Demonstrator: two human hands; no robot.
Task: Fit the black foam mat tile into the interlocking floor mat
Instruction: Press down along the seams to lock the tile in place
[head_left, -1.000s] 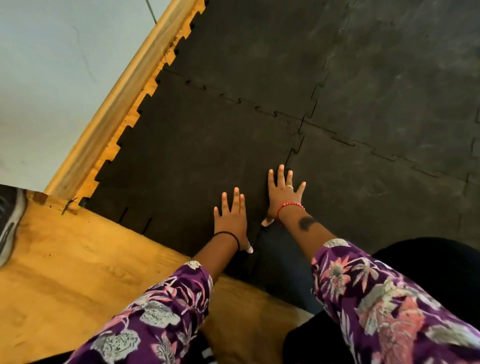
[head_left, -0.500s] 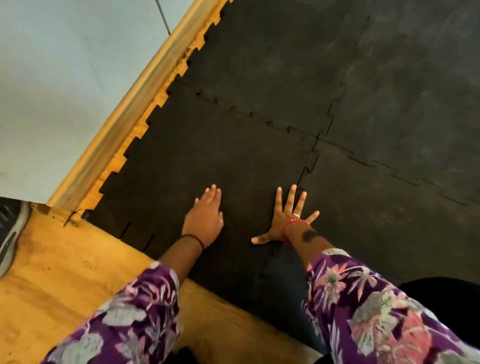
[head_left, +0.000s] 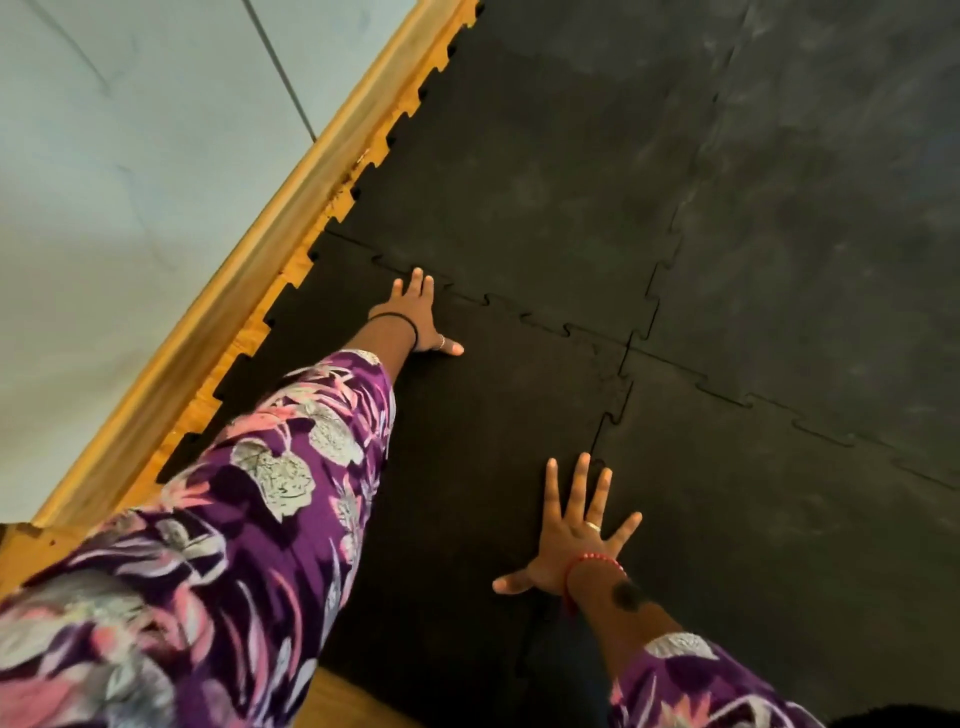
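Fingers spread, my left hand and right hand press flat on the black interlocking foam mat tile.

Four black foam mat tiles meet at one interlocking corner, toward two o'clock of centre; a fifth may begin at three o'clock, though the seam there is faint. Two hands lie flat: the left hand at eleven o'clock, the right hand at five. One wooden baseboard runs at nine o'clock.
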